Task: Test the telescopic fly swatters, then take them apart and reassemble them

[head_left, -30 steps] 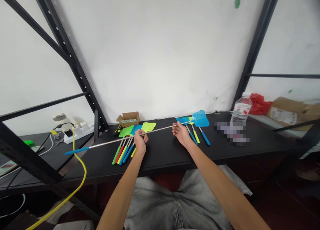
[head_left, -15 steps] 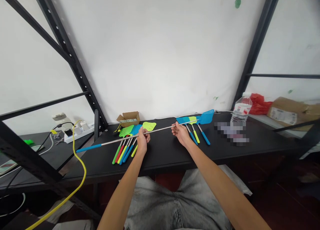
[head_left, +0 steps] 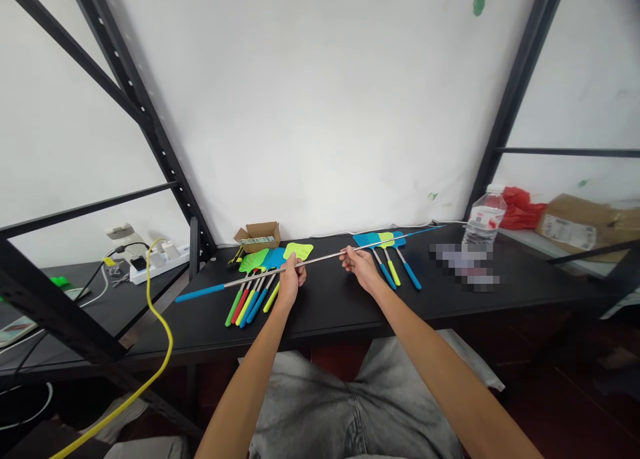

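Note:
A long blue fly swatter [head_left: 323, 258] with a thin metal rod stretches across the front of me, above the desk. My left hand [head_left: 292, 278] grips the rod left of its middle, and my right hand [head_left: 358, 262] pinches it farther right. The blue handle [head_left: 200, 293] points left; the swatter's head [head_left: 427, 230] shows edge-on at the right. Beneath the left part of the rod lie several swatters with green, red, yellow and blue handles [head_left: 250, 307]. To the right of my right hand are two blue swatters and a yellow one [head_left: 393, 271].
A small open cardboard box [head_left: 258, 236] stands by the wall. At the right are a water bottle [head_left: 485, 218], a red bag [head_left: 522, 209] and a larger carton [head_left: 585, 229]. A yellow cable [head_left: 167, 352] hangs at the left, near a power strip [head_left: 157, 264]. Black rack posts [head_left: 520, 79] frame the desk.
The held swatter has shifted to the right. Its head has turned from showing its flat face to edge-on. Both hands remain on the rod in nearly the same place.

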`<control>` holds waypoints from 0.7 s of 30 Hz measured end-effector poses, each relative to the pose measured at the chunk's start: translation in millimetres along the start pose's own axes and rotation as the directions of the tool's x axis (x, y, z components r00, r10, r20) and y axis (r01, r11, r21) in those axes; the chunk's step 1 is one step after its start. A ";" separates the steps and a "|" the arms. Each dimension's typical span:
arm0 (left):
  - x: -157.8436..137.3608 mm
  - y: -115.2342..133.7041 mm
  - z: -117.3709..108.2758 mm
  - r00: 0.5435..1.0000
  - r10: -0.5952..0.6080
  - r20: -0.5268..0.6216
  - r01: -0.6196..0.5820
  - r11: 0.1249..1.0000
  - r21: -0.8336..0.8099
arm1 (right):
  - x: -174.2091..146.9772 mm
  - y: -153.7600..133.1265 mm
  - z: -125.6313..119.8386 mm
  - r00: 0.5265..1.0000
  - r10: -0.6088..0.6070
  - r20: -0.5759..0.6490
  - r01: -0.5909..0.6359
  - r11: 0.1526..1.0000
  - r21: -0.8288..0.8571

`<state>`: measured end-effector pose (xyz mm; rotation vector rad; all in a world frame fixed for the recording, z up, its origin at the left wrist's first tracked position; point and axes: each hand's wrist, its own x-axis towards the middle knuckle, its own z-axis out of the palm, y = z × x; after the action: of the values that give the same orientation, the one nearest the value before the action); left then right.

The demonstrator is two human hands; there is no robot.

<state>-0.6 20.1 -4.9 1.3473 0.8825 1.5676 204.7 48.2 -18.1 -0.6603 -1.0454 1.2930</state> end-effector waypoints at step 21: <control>-0.6 1.6 -8.4 0.981 0.088 -0.174 -0.094 0.995 -0.027 | 4.4 -7.0 -8.6 0.938 -0.032 -0.346 0.132 0.954 0.268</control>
<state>-9.1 19.1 -5.0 1.2565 0.9035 1.7837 215.3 52.4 -14.5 -0.5826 -0.5816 1.1772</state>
